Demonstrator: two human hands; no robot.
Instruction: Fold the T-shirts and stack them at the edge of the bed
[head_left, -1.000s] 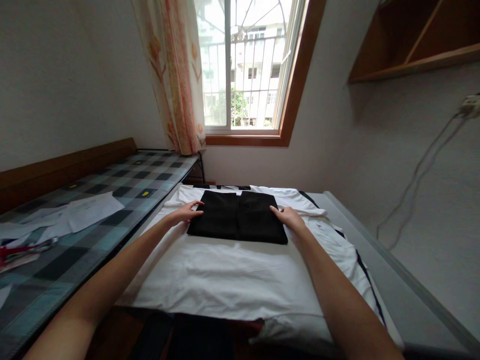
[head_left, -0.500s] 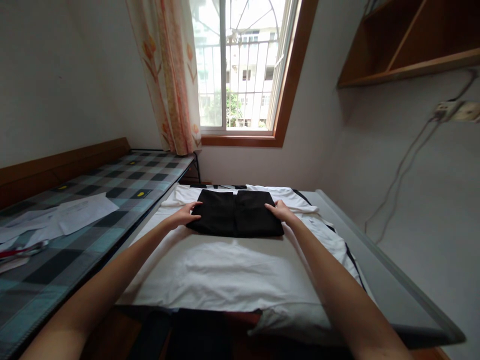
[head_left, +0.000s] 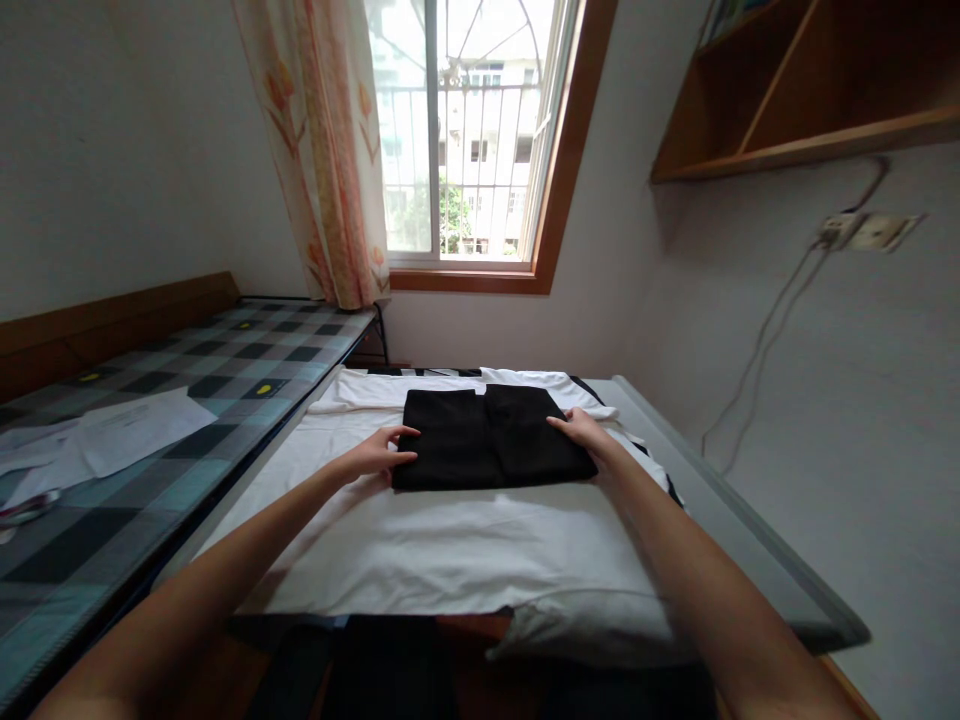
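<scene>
A folded black garment (head_left: 491, 438) spans the space between my hands, above white cloth that looks like a spread-out T-shirt (head_left: 442, 550). A crease or gap runs down its middle. My left hand (head_left: 384, 450) pinches the left edge, thumb and fingers closed on it. On the opposite side, my right hand (head_left: 583, 430) grips the right edge with its thumb on top. The far white sleeves lie flat behind the black garment. A greyish fold of cloth (head_left: 592, 622) hangs over the table's near edge. Whether the black garment touches the white cloth, I cannot tell.
The grey table (head_left: 739, 530) extends right toward the wall. At left stands a bed with a checked mattress (head_left: 225, 410), with papers (head_left: 142, 430) on it. A wall shelf (head_left: 802, 150) and cables (head_left: 757, 350) are at right; a curtain (head_left: 330, 150) hangs by the window.
Both hands have moved the black garment slightly right and nearer, and it has tilted a little. The view has turned somewhat to the right.
</scene>
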